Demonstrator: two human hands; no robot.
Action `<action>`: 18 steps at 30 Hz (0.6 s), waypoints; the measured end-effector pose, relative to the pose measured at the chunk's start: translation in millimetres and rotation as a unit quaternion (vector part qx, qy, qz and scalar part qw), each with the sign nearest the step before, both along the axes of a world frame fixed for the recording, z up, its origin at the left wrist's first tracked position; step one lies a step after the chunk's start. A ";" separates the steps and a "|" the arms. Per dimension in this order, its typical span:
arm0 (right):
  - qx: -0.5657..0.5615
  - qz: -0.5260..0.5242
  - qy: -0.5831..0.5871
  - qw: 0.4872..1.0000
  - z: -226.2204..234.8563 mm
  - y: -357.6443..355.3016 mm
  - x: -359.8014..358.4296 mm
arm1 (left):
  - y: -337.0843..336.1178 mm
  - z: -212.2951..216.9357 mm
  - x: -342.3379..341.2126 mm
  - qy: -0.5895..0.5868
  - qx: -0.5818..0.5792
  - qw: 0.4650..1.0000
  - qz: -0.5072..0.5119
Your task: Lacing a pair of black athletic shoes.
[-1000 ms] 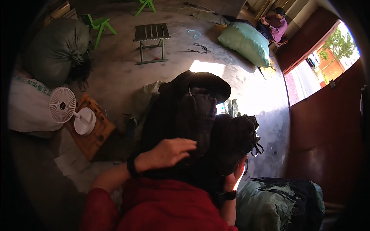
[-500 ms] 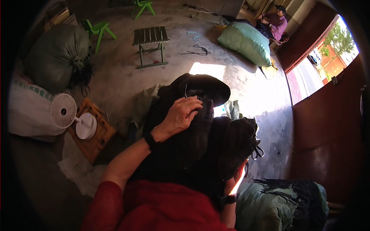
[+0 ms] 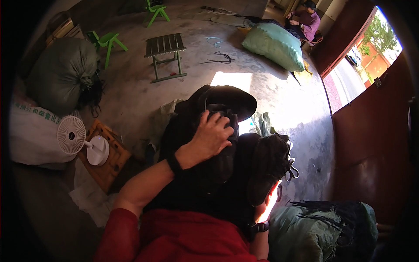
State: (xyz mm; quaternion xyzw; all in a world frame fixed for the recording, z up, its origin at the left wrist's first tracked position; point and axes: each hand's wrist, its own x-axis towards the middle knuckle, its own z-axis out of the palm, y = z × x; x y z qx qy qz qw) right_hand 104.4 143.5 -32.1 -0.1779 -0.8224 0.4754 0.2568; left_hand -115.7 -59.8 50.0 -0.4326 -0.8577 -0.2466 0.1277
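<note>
Green printed characters mark the white sack, well left of the left hand. Its fingers curl, back of the hand up, over a dark item; whether they grip cannot be told. Beside the right hand, its fingers mostly hidden, hold unclear, is a dark laced bundle.

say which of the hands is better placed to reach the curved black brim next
Probably the left hand: it lies over dark material, close to the curved black brim. The right hand is farther from it, partly hidden by the dark looped bundle.
</note>
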 end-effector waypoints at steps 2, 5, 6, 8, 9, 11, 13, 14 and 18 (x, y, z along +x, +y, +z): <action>-0.276 -0.009 0.025 0.961 -0.6 -0.7 -2.3 | 13.9 -7.4 -1.9 0.085 -0.054 0.995 -0.004; -0.127 -0.012 -0.013 0.992 11.9 -7.8 -3.2 | 12.5 -5.3 -10.0 0.020 -0.038 0.999 -0.013; -0.126 -0.013 -0.013 0.992 8.6 -5.4 -1.9 | 11.2 -3.4 -11.7 -0.042 -0.029 0.998 -0.025; -0.219 -0.032 0.005 0.975 -6.9 3.7 0.7 | 8.7 -0.4 -9.7 -0.068 0.010 0.997 -0.034; -0.219 -0.032 0.005 0.975 -13.7 8.1 1.9 | 7.8 1.3 -10.0 -0.092 0.048 0.994 -0.043; -0.151 -0.027 0.021 0.988 -23.0 13.7 3.1 | 8.0 1.0 -11.3 -0.125 0.079 0.988 -0.034; -0.278 -0.020 0.056 0.959 -28.3 14.7 1.9 | 8.9 -1.2 -13.2 -0.159 0.108 0.981 -0.025; -0.400 -0.014 0.090 0.912 -29.3 14.5 3.6 | 10.0 -2.8 -12.3 -0.139 0.125 0.982 -0.019; -0.455 0.015 0.107 0.884 -35.4 20.9 3.6 | 10.1 -2.3 -14.9 -0.160 0.145 0.976 -0.010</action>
